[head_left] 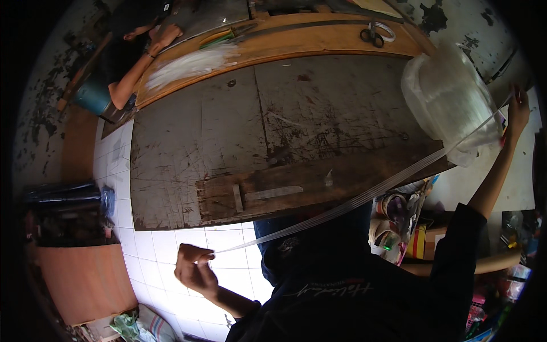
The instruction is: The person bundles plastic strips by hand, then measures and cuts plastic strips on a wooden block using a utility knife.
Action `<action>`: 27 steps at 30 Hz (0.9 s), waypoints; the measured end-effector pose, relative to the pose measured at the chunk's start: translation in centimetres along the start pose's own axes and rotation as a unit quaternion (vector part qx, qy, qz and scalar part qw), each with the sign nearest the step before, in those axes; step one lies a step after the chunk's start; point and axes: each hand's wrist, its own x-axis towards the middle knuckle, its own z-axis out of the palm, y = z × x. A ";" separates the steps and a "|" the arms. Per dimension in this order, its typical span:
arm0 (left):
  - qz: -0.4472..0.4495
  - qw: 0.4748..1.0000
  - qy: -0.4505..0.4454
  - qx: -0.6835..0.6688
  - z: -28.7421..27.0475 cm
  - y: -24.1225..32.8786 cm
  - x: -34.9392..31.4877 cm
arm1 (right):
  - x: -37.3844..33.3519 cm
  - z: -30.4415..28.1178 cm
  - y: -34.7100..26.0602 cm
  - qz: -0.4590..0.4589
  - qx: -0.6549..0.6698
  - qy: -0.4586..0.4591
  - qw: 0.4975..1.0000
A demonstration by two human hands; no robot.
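A bundle of thin whitish plastic strips [353, 204] is stretched taut across my front, rising from lower left to upper right. At its low end, my left hand [196, 268] pinches the strips, out past the front edge of the worn dark tabletop [228, 131]. My right hand [517, 108], raised at the far right, is closed on the other end. Beside that hand stands a large bundle of clear plastic film [456, 94]. Below the strips, a dark wooden plank [319, 185] lies along the table's front edge.
Black-handled scissors [371, 39] and a white ring-shaped roll [384, 31] lie on the back wooden ledge. A pile of white strips [188, 65] lies at its left. Nearby, a co-worker's arm [134, 71] rests on the bench. Mixed packages [421, 242] fill the space at right.
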 end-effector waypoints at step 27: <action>0.116 0.968 -0.216 -0.049 4.9 7.7 5.0 | -11.9 -13.1 -40.8 -0.025 0.600 -0.615 0.511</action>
